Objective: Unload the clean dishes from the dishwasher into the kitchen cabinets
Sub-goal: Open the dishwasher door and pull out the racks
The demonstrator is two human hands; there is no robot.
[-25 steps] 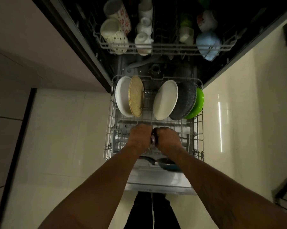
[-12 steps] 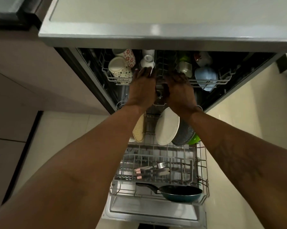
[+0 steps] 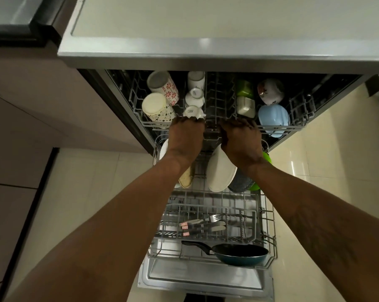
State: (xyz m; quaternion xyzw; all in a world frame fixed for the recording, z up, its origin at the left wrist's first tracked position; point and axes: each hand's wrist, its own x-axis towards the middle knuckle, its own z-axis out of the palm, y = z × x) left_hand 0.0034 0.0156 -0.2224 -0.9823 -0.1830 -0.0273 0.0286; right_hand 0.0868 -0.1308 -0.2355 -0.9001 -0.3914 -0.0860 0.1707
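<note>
The dishwasher stands open with both wire racks pulled out. My left hand (image 3: 185, 136) and my right hand (image 3: 240, 140) both grip the front rail of the upper rack (image 3: 280, 127), side by side at its middle. That rack holds mugs (image 3: 157, 106), small white cups (image 3: 195, 98), a green cup (image 3: 244, 89) and a light blue bowl (image 3: 273, 117). Below, the lower rack (image 3: 269, 216) carries upright plates (image 3: 221, 173), cutlery (image 3: 202, 226) and a dark frying pan (image 3: 240, 255) at its front edge.
A pale countertop (image 3: 206, 29) overhangs the dishwasher at the top. The open door (image 3: 203, 280) lies flat under the lower rack. Cabinet fronts (image 3: 27, 118) are on the left; glossy floor tiles (image 3: 328, 171) lie to the right.
Both hands rose from the lower rack's cutlery area to the front rail of the upper rack. The upper rack has since come further out toward me.
</note>
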